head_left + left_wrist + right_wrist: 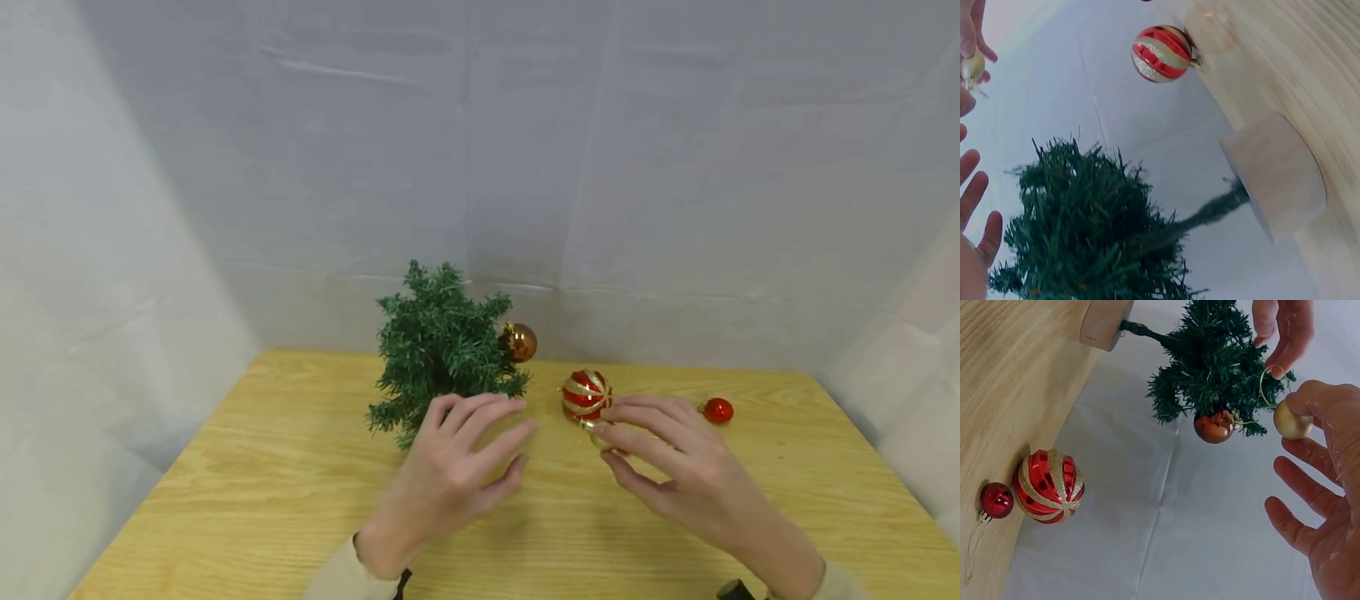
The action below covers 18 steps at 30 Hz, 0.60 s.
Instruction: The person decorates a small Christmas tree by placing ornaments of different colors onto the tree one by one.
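I read the step in hand as getting the small gold bauble (1292,420) onto the little green tree (441,346), w/ the tree as my ref for everything. My right hand (675,467) pinches the gold bauble betw. thumb and forefinger, other fingers spread loose; it sits just right of the tree, low, near the base side, above the wooden surface (262,483). Its thin gold loop (1266,384) stands up toward the tree's branch tips. My left hand (457,471) is in front of the tree, fingers relaxed and holding nothing, tho in the right wrist view two fingertips (1282,337) look close to the loop, poss. touching; can't tell for sure. To do it well I'd judge: left fingers spread the loop open, right hand keeps the ball steady, then slide the loop over a free branch tip, not the one that already carries the copper bauble (520,342) on the tree's right side. Go gently; the tree stands on a small wood block (1275,175) and prob. tips easily if a branch is tugged. The striped red-gold bauble (586,393) lies right of the tree, the small red bauble (717,410) farther right; keep the wrist clear of both.
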Each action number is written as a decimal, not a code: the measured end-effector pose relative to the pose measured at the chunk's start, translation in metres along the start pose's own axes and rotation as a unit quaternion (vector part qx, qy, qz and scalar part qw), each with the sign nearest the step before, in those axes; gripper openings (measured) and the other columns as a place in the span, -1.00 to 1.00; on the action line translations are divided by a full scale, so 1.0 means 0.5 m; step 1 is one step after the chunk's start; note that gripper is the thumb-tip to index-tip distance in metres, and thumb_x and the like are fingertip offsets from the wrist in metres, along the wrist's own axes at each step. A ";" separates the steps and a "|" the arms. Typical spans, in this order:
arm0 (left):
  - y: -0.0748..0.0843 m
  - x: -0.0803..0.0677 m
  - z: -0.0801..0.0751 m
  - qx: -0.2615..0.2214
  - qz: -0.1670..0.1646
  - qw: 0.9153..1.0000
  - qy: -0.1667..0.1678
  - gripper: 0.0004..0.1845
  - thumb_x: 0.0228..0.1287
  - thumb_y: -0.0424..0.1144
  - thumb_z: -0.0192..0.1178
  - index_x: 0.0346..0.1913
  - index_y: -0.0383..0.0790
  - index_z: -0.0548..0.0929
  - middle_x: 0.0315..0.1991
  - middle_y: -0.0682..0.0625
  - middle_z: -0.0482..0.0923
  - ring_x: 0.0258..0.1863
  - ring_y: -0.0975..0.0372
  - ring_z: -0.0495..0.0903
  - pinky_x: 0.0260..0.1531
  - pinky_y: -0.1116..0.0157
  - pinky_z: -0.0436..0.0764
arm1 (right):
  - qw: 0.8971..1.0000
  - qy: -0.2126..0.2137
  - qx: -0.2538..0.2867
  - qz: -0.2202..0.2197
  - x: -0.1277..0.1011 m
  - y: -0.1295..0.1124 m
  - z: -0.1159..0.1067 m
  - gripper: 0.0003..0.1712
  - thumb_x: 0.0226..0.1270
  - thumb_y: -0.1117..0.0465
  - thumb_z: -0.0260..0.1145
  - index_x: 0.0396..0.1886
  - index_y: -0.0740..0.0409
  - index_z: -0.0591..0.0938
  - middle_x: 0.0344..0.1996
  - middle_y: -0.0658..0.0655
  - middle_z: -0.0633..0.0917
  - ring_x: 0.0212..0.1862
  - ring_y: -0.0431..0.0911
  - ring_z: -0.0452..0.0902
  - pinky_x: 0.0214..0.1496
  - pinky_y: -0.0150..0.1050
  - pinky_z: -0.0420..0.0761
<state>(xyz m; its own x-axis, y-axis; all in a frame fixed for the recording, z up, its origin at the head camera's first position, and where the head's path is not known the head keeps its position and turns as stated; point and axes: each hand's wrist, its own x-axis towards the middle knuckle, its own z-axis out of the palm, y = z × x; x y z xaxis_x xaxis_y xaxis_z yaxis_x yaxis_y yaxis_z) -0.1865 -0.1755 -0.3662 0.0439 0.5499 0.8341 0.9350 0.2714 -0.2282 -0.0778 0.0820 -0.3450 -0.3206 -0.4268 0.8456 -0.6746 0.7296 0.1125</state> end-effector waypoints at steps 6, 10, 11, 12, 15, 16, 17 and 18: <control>0.010 0.004 0.016 0.001 -0.002 1.000 -0.007 -0.59 0.10 -0.11 0.48 0.05 -0.02 0.74 0.12 0.01 0.68 0.12 0.15 0.64 -0.03 0.13 0.57 | 1.000 -0.003 -0.005 -0.004 -0.001 -0.004 0.007 -0.65 0.58 0.01 0.17 -0.11 0.08 0.80 -0.15 0.08 0.80 -0.04 0.04 0.69 0.20 -0.30 0.50; 0.015 0.006 0.023 0.005 -0.007 1.000 -0.011 -0.60 0.08 -0.09 0.51 0.03 0.01 0.75 0.13 0.03 0.67 0.12 0.16 0.64 -0.02 0.15 0.58 | 1.000 -0.006 -0.010 0.003 -0.003 -0.008 0.009 -0.61 0.59 -0.03 0.14 -0.13 0.07 0.80 -0.15 0.06 0.80 -0.04 0.01 0.68 0.19 -0.30 0.51; 0.016 0.007 0.025 0.006 -0.006 1.000 -0.009 -0.60 0.08 -0.09 0.52 0.02 0.01 0.75 0.12 0.03 0.67 0.11 0.16 0.64 -0.03 0.15 0.58 | 1.000 -0.007 -0.010 0.003 -0.003 -0.009 0.010 -0.61 0.60 -0.03 0.14 -0.12 0.07 0.80 -0.15 0.06 0.80 -0.05 0.00 0.68 0.19 -0.31 0.51; 0.017 0.007 0.027 0.008 -0.006 1.000 -0.008 -0.61 0.08 -0.10 0.52 0.01 0.01 0.75 0.12 0.03 0.67 0.10 0.17 0.64 -0.03 0.16 0.58 | 1.000 -0.008 -0.009 0.004 -0.003 -0.010 0.010 -0.60 0.60 -0.04 0.13 -0.12 0.07 0.80 -0.15 0.05 0.80 -0.05 -0.01 0.68 0.20 -0.32 0.51; 0.020 0.009 0.030 0.011 -0.007 1.000 -0.002 -0.65 0.08 -0.11 0.52 -0.03 0.02 0.76 0.10 0.03 0.67 0.08 0.17 0.65 -0.04 0.17 0.58 | 1.000 -0.009 -0.006 0.006 -0.004 -0.013 0.010 -0.61 0.60 -0.03 0.14 -0.12 0.07 0.80 -0.16 0.04 0.80 -0.06 -0.02 0.67 0.20 -0.36 0.50; 0.021 0.010 0.031 0.011 -0.008 1.000 0.000 -0.67 0.08 -0.12 0.52 -0.05 0.02 0.77 0.10 0.04 0.68 0.08 0.17 0.65 -0.04 0.17 0.58 | 1.000 -0.009 -0.002 0.005 -0.004 -0.014 0.011 -0.62 0.59 -0.02 0.14 -0.12 0.08 0.80 -0.16 0.04 0.80 -0.06 -0.02 0.67 0.20 -0.36 0.51; 0.021 0.010 0.031 0.011 -0.009 1.000 0.002 -0.70 0.10 -0.13 0.51 -0.07 0.02 0.77 0.10 0.04 0.68 0.08 0.17 0.65 -0.04 0.17 0.58 | 1.000 -0.009 -0.001 0.004 -0.003 -0.014 0.011 -0.62 0.59 -0.02 0.14 -0.12 0.08 0.80 -0.16 0.03 0.80 -0.06 -0.02 0.67 0.20 -0.36 0.51; 0.022 0.011 0.032 0.010 -0.010 1.000 0.003 -0.73 0.12 -0.14 0.49 -0.09 0.02 0.77 0.09 0.04 0.68 0.08 0.18 0.65 -0.04 0.18 0.58 | 1.000 -0.009 0.000 0.004 -0.003 -0.015 0.012 -0.62 0.59 -0.02 0.14 -0.13 0.08 0.80 -0.16 0.03 0.80 -0.06 -0.02 0.67 0.18 -0.34 0.51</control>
<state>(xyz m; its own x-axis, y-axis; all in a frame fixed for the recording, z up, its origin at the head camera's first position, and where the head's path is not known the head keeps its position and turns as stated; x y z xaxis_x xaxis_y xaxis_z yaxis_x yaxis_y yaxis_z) -0.1817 -0.1571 -0.3722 0.0278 0.5392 0.8417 0.9283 0.2984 -0.2219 -0.0764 0.0742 -0.3502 -0.3368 -0.4308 0.8372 -0.6729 0.7321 0.1060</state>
